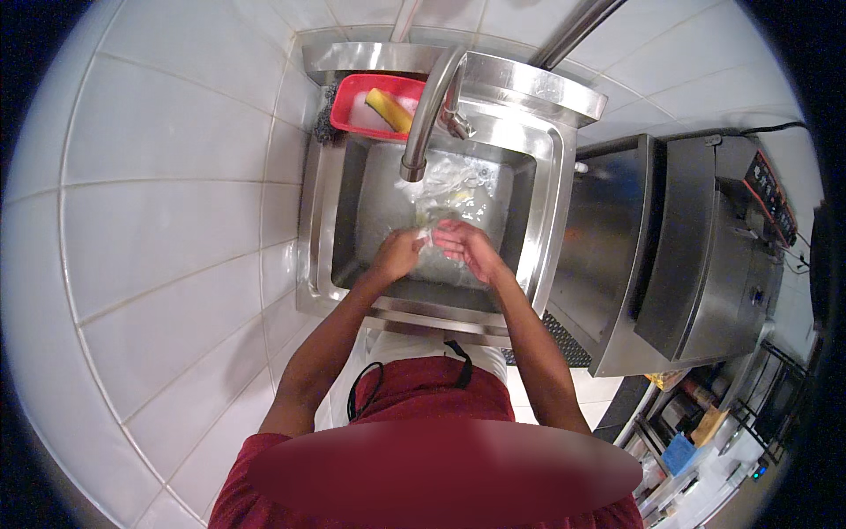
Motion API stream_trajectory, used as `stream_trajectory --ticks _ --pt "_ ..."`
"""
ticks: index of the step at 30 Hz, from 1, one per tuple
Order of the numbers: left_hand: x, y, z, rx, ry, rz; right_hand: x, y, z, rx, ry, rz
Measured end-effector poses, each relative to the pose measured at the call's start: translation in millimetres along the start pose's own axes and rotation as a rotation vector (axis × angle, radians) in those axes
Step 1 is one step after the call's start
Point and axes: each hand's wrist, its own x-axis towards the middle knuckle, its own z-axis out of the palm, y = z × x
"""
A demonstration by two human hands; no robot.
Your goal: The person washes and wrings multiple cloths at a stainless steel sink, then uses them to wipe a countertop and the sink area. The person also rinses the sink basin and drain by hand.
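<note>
Both of my hands are over a stainless steel sink (318, 225) that holds water. At the centre-left, my left hand (399, 254) has its fingers curled around a small whitish thing (425, 235), too blurred to name. Close beside it, my right hand (466, 248) is palm up with its fingers spread a little, and nothing shows in its grasp. Farther back in the basin lie a crumpled translucent whitish thing (449, 180) and a small yellow piece (461, 196), both wet. Water blurs what lies below my hands.
A curved steel faucet (423, 125) reaches over the basin. Behind it, a red plastic tub (340, 109) holds suds and a yellow-green object (390, 110). Dark scouring mesh (325, 122) is at the tub's left. Tiled wall stands left, a steel appliance (681, 251) right.
</note>
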Motion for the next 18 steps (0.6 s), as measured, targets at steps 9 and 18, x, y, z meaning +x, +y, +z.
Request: stream_trajectory --ticks 9,18 --pt "-19 79 -7 -0.283 0.774 0.270 85 51 39 0.835 -0.231 0.098" --pt "-17 84 -2 -0.855 0.716 -0.072 123 77 29 1.029 0.121 0.049"
